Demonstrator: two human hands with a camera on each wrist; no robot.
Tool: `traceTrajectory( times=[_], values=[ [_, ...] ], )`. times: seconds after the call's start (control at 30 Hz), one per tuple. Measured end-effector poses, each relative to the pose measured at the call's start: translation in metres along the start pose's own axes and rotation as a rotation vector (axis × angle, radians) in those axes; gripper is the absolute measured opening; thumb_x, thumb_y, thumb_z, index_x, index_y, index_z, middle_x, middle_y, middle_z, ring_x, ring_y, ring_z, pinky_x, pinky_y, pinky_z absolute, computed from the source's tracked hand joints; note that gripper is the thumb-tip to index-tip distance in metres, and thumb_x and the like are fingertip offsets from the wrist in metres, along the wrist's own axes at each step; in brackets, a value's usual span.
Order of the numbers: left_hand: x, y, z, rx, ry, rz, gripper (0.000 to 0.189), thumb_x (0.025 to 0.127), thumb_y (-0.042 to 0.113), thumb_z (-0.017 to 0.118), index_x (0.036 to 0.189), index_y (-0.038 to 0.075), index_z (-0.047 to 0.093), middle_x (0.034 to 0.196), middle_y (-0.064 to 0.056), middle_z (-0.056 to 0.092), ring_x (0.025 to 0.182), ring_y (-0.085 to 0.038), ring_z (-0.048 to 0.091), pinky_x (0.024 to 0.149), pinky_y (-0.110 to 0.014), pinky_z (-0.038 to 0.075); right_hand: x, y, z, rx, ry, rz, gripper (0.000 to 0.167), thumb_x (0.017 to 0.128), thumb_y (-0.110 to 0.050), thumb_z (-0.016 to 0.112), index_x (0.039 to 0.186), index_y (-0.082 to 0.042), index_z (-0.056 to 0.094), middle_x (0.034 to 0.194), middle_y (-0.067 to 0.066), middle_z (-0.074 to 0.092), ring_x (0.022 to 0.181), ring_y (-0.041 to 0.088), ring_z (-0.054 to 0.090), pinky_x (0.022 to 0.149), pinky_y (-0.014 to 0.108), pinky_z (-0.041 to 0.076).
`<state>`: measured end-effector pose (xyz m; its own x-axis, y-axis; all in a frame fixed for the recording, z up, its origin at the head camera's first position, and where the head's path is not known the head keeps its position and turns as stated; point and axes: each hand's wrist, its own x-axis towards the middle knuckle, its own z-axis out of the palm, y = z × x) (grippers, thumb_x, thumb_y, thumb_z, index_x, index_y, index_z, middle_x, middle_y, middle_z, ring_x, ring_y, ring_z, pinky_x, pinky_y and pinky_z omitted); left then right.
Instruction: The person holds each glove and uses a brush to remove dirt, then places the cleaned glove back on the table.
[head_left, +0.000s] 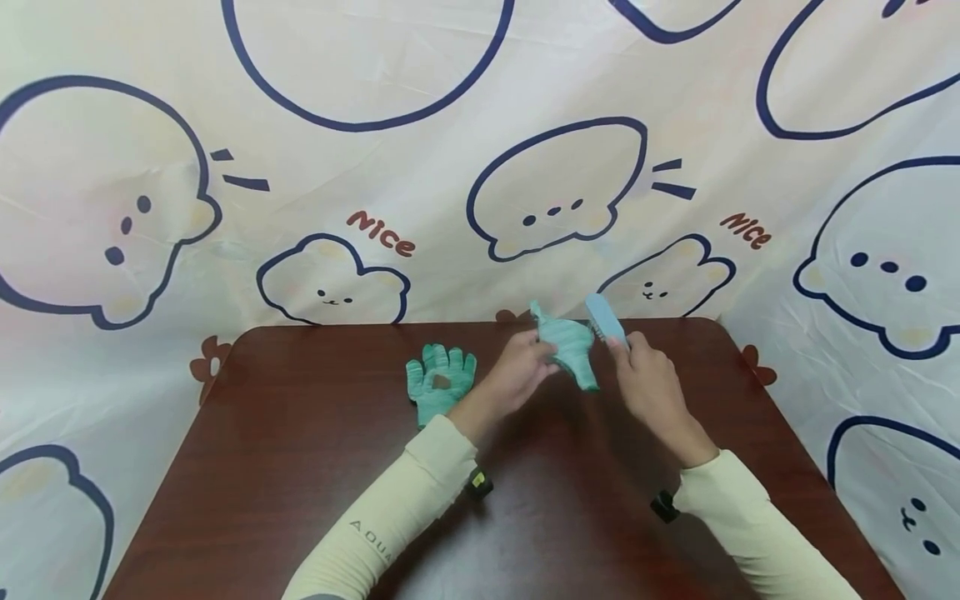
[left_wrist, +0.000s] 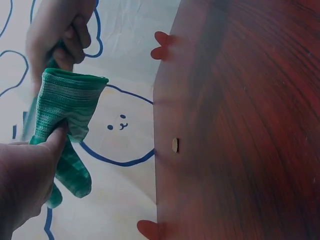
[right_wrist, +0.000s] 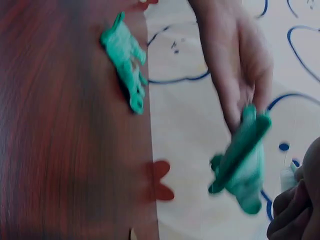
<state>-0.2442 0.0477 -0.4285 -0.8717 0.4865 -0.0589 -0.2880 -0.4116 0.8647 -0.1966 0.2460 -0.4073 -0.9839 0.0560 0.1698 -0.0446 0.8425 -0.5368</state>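
Note:
Above the far part of the table, my left hand (head_left: 521,371) pinches a green striped knitted glove (head_left: 566,340) between thumb and fingers. In the left wrist view the cuff of this glove (left_wrist: 70,97) points up, and its fingers hang below the thumb. My right hand (head_left: 651,385) grips a light blue brush (head_left: 606,318), its bristles facing the held glove and very near it. I cannot tell whether they touch. A second green glove (head_left: 431,402) lies on the table left of my left hand, fingers pointing away, with a brown patch (head_left: 441,382) on it.
The dark red-brown wooden table (head_left: 300,467) ends at a pale cloth backdrop (head_left: 442,183) printed with blue cartoon outlines. A small tan piece (left_wrist: 175,145) lies near the table's far edge. Black wrist devices (head_left: 663,506) sit at both sleeves.

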Motion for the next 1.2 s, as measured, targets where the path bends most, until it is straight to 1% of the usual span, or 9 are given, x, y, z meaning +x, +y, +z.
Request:
traceTrajectory(
  times=[0.13, 0.23, 0.4, 0.57, 0.7, 0.83, 0.93, 1.03, 1.2],
  values=[
    [0.002, 0.0, 0.003, -0.003, 0.0, -0.021, 0.05, 0.104, -0.003, 0.041, 0.153, -0.009, 0.034, 0.155, -0.02, 0.045, 0.143, -0.028, 0.046, 0.123, -0.049, 0.035, -0.008, -0.012, 0.007, -0.006, -0.065, -0.062, 0.056, 0.11, -0.05, 0.034, 0.114, 0.003, 0.051, 0.07, 0.009, 0.052, 0.054, 0.019, 0.048, 0.047, 0.031, 0.041],
    [0.002, 0.0, 0.005, 0.034, 0.011, -0.03, 0.051, 0.104, -0.002, 0.042, 0.154, -0.007, 0.035, 0.157, -0.017, 0.047, 0.145, -0.028, 0.045, 0.122, -0.048, 0.037, -0.011, -0.018, 0.013, -0.041, -0.082, -0.084, 0.052, 0.11, -0.047, 0.034, 0.113, 0.002, 0.051, 0.068, 0.007, 0.052, 0.052, 0.017, 0.048, 0.045, 0.03, 0.04],
    [0.002, 0.0, 0.004, 0.071, 0.018, -0.048, 0.049, 0.103, -0.005, 0.041, 0.152, -0.008, 0.038, 0.154, -0.019, 0.05, 0.142, -0.029, 0.049, 0.119, -0.046, 0.041, -0.008, -0.016, 0.016, -0.074, -0.032, -0.038, 0.046, 0.111, -0.042, 0.039, 0.111, 0.002, 0.053, 0.067, 0.008, 0.052, 0.053, 0.019, 0.048, 0.045, 0.03, 0.038],
    [0.002, -0.002, 0.003, 0.052, 0.015, -0.063, 0.052, 0.103, -0.007, 0.039, 0.154, -0.008, 0.034, 0.157, -0.02, 0.045, 0.145, -0.031, 0.046, 0.118, -0.046, 0.041, -0.001, -0.009, 0.017, -0.086, -0.041, 0.004, 0.049, 0.11, -0.043, 0.039, 0.113, 0.004, 0.053, 0.069, 0.01, 0.053, 0.055, 0.021, 0.051, 0.047, 0.031, 0.039],
    [0.002, -0.002, 0.001, 0.032, 0.016, -0.047, 0.052, 0.102, -0.008, 0.039, 0.153, -0.011, 0.033, 0.153, -0.024, 0.047, 0.138, -0.028, 0.05, 0.12, -0.047, 0.04, 0.007, -0.001, 0.014, -0.086, -0.013, 0.041, 0.051, 0.111, -0.044, 0.036, 0.111, 0.005, 0.052, 0.069, 0.012, 0.053, 0.056, 0.023, 0.052, 0.047, 0.033, 0.04],
    [0.0, -0.001, -0.001, 0.054, 0.022, -0.015, 0.052, 0.101, -0.007, 0.04, 0.152, -0.012, 0.033, 0.15, -0.025, 0.046, 0.13, -0.024, 0.05, 0.121, -0.05, 0.037, 0.009, 0.008, 0.007, -0.069, 0.017, 0.066, 0.056, 0.111, -0.045, 0.033, 0.113, 0.007, 0.051, 0.073, 0.015, 0.056, 0.057, 0.024, 0.052, 0.048, 0.033, 0.04],
    [-0.001, 0.001, -0.002, 0.043, 0.034, 0.009, 0.053, 0.101, -0.006, 0.04, 0.153, -0.012, 0.031, 0.155, -0.024, 0.042, 0.139, -0.026, 0.045, 0.123, -0.053, 0.034, 0.006, 0.006, 0.003, -0.032, 0.0, 0.052, 0.059, 0.11, -0.048, 0.032, 0.118, 0.008, 0.05, 0.075, 0.016, 0.056, 0.056, 0.023, 0.051, 0.047, 0.032, 0.041],
    [0.0, 0.002, -0.001, 0.0, 0.031, 0.023, 0.055, 0.101, -0.007, 0.039, 0.154, -0.011, 0.028, 0.16, -0.023, 0.037, 0.148, -0.031, 0.038, 0.124, -0.053, 0.032, 0.0, -0.004, 0.003, 0.014, -0.046, 0.008, 0.06, 0.11, -0.051, 0.032, 0.119, 0.006, 0.05, 0.074, 0.013, 0.054, 0.055, 0.021, 0.049, 0.047, 0.032, 0.041],
    [0.001, 0.003, 0.006, -0.024, -0.001, 0.036, 0.053, 0.101, -0.009, 0.037, 0.154, -0.011, 0.032, 0.162, -0.02, 0.039, 0.15, -0.031, 0.038, 0.123, -0.049, 0.033, -0.011, -0.022, 0.011, -0.004, -0.123, -0.075, 0.054, 0.11, -0.049, 0.034, 0.117, 0.003, 0.05, 0.071, 0.008, 0.052, 0.054, 0.017, 0.047, 0.046, 0.03, 0.041]
  ],
)
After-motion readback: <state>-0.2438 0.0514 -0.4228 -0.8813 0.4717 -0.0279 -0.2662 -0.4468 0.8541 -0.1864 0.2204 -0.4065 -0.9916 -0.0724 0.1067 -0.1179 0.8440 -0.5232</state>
